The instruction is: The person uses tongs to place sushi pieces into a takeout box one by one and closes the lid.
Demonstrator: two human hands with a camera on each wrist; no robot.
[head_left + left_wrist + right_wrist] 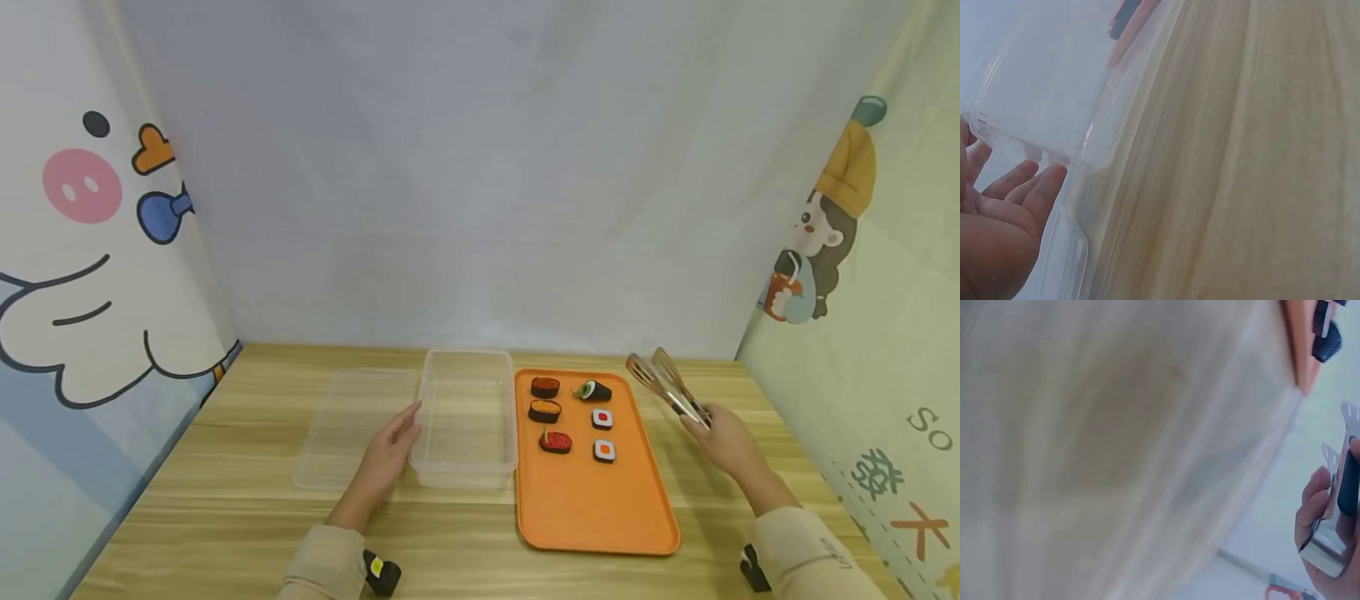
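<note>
So we've got the metal tongs point(670, 387) in our right hand point(724, 439), fingers curled round the handle end, blades pointing up and away over the bench point(247, 517), just right of the orange tray point(592, 500). In the right wrist view the grip is clearly wrapped on the tongs point(1335, 531), and the two arms sit close together. Our left hand point(390, 454) is flat and relaxed, fingers straight, touching the left wall of the clear plastic box point(467, 417); the left wrist view shows the fingertips point(1047, 187) right at the box rim point(1035, 147). The box's clear lid point(348, 425) lies just left of it. On the tray sit six toy sushi pieces point(555, 442) in two rows, at the far end.
</note>
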